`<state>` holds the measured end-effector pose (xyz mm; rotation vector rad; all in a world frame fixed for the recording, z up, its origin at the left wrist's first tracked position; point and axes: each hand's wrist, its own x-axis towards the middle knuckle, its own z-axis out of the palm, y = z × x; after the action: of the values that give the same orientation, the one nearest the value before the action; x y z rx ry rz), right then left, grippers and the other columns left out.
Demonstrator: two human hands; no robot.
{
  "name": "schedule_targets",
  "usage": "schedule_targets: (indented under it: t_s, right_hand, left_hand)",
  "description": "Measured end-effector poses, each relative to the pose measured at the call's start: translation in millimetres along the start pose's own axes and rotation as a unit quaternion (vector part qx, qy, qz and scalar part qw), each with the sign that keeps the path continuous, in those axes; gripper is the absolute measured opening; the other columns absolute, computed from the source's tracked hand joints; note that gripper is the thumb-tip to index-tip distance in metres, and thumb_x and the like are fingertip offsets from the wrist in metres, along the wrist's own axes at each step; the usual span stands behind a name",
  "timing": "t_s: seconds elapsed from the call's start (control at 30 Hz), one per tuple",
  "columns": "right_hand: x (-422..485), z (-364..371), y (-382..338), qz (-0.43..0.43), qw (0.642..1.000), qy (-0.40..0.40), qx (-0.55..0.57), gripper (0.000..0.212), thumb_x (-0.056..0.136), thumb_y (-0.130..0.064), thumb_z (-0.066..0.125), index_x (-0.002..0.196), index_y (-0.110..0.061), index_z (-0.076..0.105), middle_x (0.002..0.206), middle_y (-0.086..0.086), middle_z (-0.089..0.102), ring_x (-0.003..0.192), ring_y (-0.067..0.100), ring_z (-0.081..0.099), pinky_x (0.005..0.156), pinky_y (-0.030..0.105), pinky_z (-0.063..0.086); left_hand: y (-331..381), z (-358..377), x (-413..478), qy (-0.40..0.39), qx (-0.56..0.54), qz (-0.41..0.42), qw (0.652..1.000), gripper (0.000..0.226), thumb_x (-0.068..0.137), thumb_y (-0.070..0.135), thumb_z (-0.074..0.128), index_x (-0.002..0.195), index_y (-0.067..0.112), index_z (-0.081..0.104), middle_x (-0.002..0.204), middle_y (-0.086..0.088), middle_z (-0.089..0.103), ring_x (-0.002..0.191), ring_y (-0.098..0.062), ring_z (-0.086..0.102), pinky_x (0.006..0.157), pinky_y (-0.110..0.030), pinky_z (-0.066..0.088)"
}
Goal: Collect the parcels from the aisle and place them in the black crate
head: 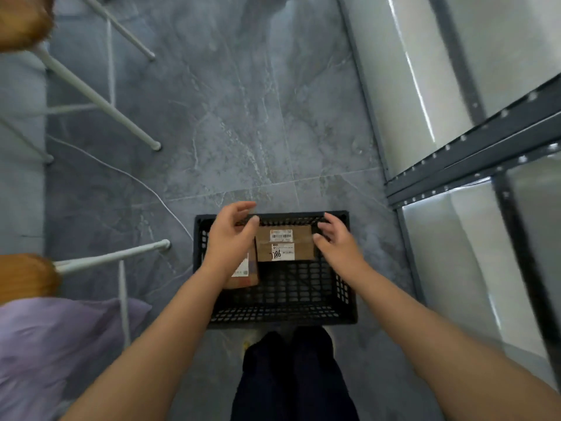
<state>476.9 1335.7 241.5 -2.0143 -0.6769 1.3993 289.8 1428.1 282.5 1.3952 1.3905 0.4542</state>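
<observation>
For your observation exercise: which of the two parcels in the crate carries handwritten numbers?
The far parcel, lying between both hands, has black handwriting on its white label; the near-left parcel shows only print.

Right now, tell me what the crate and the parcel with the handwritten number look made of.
Black crate: apparently moulded plastic, matte, with lattice walls and floor. Parcel: brown cardboard, dull finish, carrying white printed labels, seemingly paper.

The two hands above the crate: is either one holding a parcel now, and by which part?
Nothing is held. The left hand and the right hand hover open on either side of the cardboard parcel, which lies in the black crate.
</observation>
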Motion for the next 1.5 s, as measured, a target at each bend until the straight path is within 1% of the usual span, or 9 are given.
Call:
schedule_targets:
  t_s: [0.1, 0.17, 0.3, 0.63, 0.8, 0.93, 1.1, 1.3, 1.5]
  right_hand:
    - [-60.4, -39.5, -96.4, -0.03, 0.999, 0.027, 0.035, 0.053, 0.092, -0.013, 0.056, 0.14, -0.012, 0.035, 0.131, 0.008, 0.052, 0.125, 0.023, 0.049, 0.107, 0.034, 0.038]
    - [-100.3, -70.5, -159.7, -0.081, 0.995, 0.04, 0.049, 0.047, 0.091, -0.008, 0.055, 0.136, -0.008, 0.04, 0.125, 0.012, 0.056, 0.116, 0.021, 0.054, 0.094, 0.017, 0.043]
    - [-185.2, -129.9, -263.7, -0.188, 0.979, 0.056, 0.045, 0.038, 0.092, -0.008, 0.055, 0.129, -0.007, 0.048, 0.117, 0.01, 0.06, 0.102, 0.011, 0.054, 0.075, 0.001, 0.043]
    - [-327.6, -201.0, -382.9, -0.34, 0.932, 0.109, 0.061, 0.032, 0.091, -0.012, 0.056, 0.124, -0.011, 0.054, 0.117, 0.009, 0.064, 0.103, 0.021, 0.061, 0.094, 0.034, 0.048]
    - [-377.0, -233.8, -416.5, -0.406, 0.898, 0.147, 0.084, 0.026, 0.091, -0.016, 0.056, 0.116, -0.022, 0.055, 0.116, 0.004, 0.065, 0.105, 0.018, 0.061, 0.091, 0.03, 0.049]
    - [-399.8, -253.5, -427.0, -0.437, 0.879, 0.168, 0.088, 0.021, 0.091, -0.019, 0.056, 0.109, -0.03, 0.053, 0.113, 0.0, 0.065, 0.104, 0.017, 0.062, 0.092, 0.033, 0.05]
    - [-419.0, -261.9, -428.1, -0.433, 0.87, 0.216, 0.095, 0.03, 0.092, -0.018, 0.056, 0.121, -0.017, 0.055, 0.106, -0.004, 0.067, 0.097, 0.015, 0.064, 0.087, 0.031, 0.052]
    - [-456.3, -268.7, -422.5, -0.415, 0.853, 0.297, 0.11, 0.028, 0.092, -0.018, 0.056, 0.12, -0.022, 0.054, 0.11, -0.003, 0.067, 0.103, 0.019, 0.064, 0.089, 0.033, 0.052]
    - [-497.2, -265.0, -370.8, -0.368, 0.811, 0.423, 0.169, 0.022, 0.093, -0.018, 0.054, 0.113, -0.029, 0.054, 0.098, -0.015, 0.066, 0.092, 0.006, 0.066, 0.082, 0.022, 0.052]
  left_hand:
    - [99.5, -32.8, -30.1, -0.069, 0.004, 0.004, 0.998, 0.018, 0.093, 0.019, 0.056, 0.102, 0.035, 0.057, 0.105, 0.008, 0.063, 0.105, -0.014, 0.061, 0.086, -0.023, 0.05]
    - [163.1, -56.4, -50.6, -0.1, 0.005, 0.039, 0.994, 0.015, 0.093, 0.015, 0.056, 0.101, 0.028, 0.058, 0.102, 0.006, 0.065, 0.102, -0.014, 0.061, 0.078, -0.012, 0.047]
    - [265.1, -100.9, -91.8, -0.075, 0.007, 0.092, 0.993, 0.019, 0.093, 0.016, 0.057, 0.111, 0.017, 0.06, 0.106, -0.001, 0.066, 0.096, -0.011, 0.061, 0.076, -0.01, 0.046]
    - [436.3, -112.7, -173.4, -0.066, -0.013, 0.266, 0.962, 0.017, 0.092, 0.016, 0.059, 0.107, 0.023, 0.058, 0.104, 0.002, 0.065, 0.087, 0.001, 0.06, 0.071, -0.007, 0.046]
    - [505.4, -123.9, -203.8, -0.046, -0.024, 0.348, 0.936, 0.018, 0.092, 0.017, 0.059, 0.109, 0.022, 0.06, 0.101, 0.007, 0.067, 0.088, -0.002, 0.061, 0.07, -0.007, 0.047]
    - [536.7, -122.5, -222.8, -0.042, -0.064, 0.38, 0.922, 0.017, 0.091, 0.02, 0.059, 0.107, 0.024, 0.061, 0.106, 0.003, 0.069, 0.099, -0.009, 0.064, 0.087, -0.018, 0.047]
    - [551.1, -116.5, -231.5, -0.064, -0.101, 0.383, 0.916, 0.023, 0.093, 0.015, 0.055, 0.116, 0.014, 0.059, 0.104, 0.001, 0.068, 0.102, -0.016, 0.064, 0.093, -0.025, 0.05]
    - [573.7, -112.9, -229.0, -0.135, -0.083, 0.402, 0.902, 0.02, 0.092, 0.02, 0.057, 0.112, 0.023, 0.06, 0.109, 0.003, 0.068, 0.104, -0.018, 0.064, 0.102, -0.039, 0.046]
    - [567.0, -73.1, -252.4, -0.282, -0.098, 0.436, 0.849, 0.019, 0.093, 0.014, 0.055, 0.109, 0.022, 0.06, 0.108, 0.0, 0.068, 0.103, -0.015, 0.064, 0.091, -0.021, 0.048]
